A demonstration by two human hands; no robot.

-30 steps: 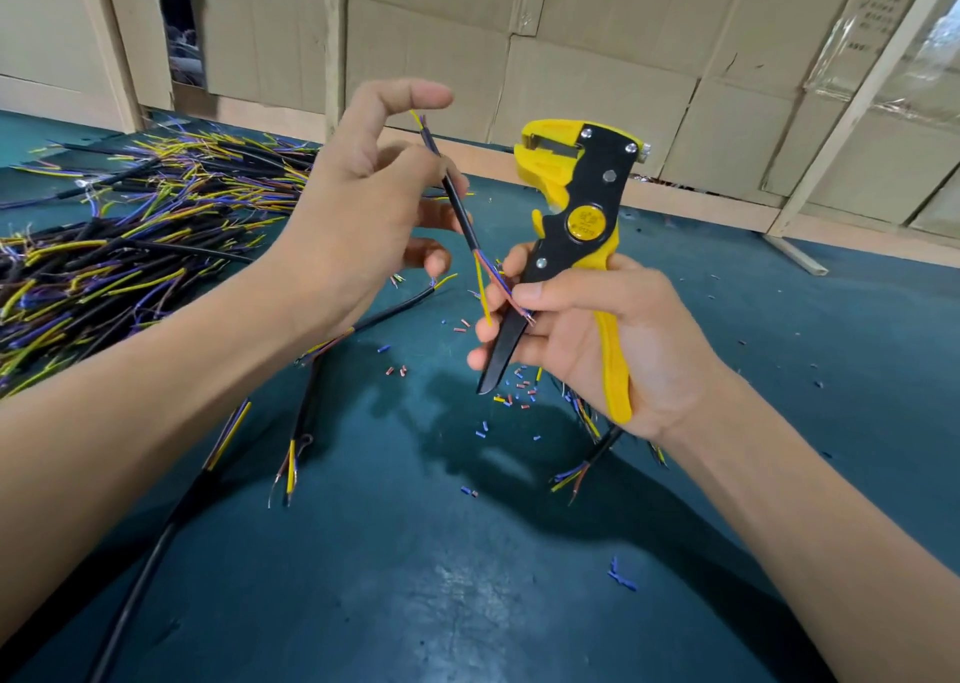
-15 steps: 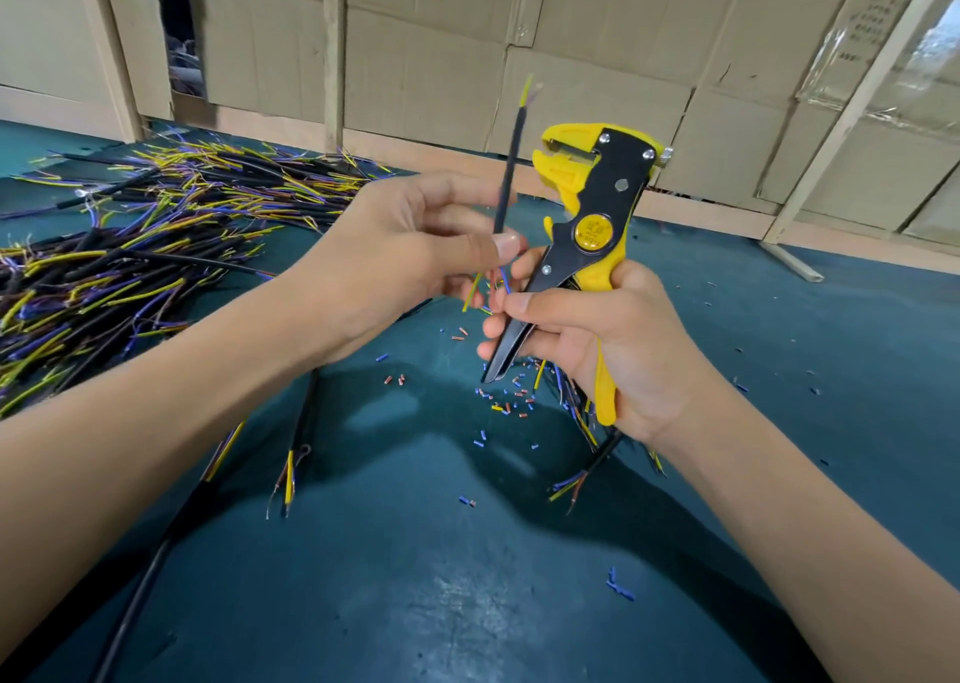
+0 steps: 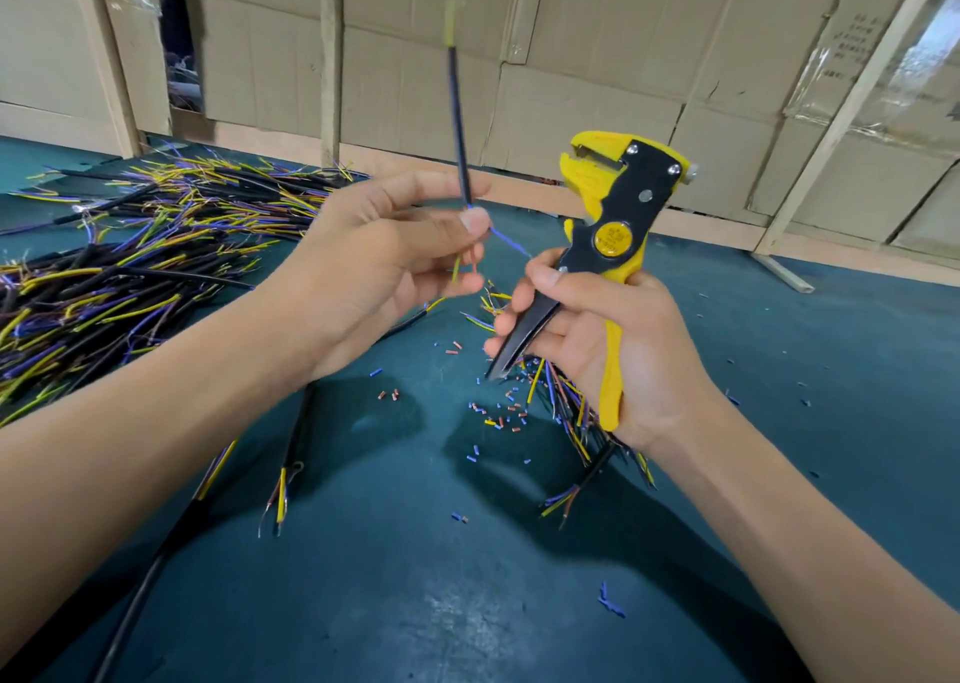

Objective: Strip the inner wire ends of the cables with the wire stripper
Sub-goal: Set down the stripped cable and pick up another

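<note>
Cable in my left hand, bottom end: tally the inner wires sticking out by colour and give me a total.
Blue wire: 1
Yellow wire: 1
Pink wire: 1
Total: 3

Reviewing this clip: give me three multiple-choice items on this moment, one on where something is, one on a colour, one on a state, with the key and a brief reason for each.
1. Where does the big heap of cables lie?
A. On the table's left side
B. Under the right forearm
C. On the cardboard wall

2. What colour is the inner wire reaching toward the wire stripper?
A. Red
B. Blue
C. White

3. What is the left hand doing?
A. Lying flat on the table
B. Gripping the stripper
C. Pinching a black cable upright

Key: 1 A, the heap spreads left of the left arm. 2 B, a blue strand runs from the pinch toward the tool. 3 C, thumb and forefinger pinch the cable; the right hand holds the stripper.
</note>
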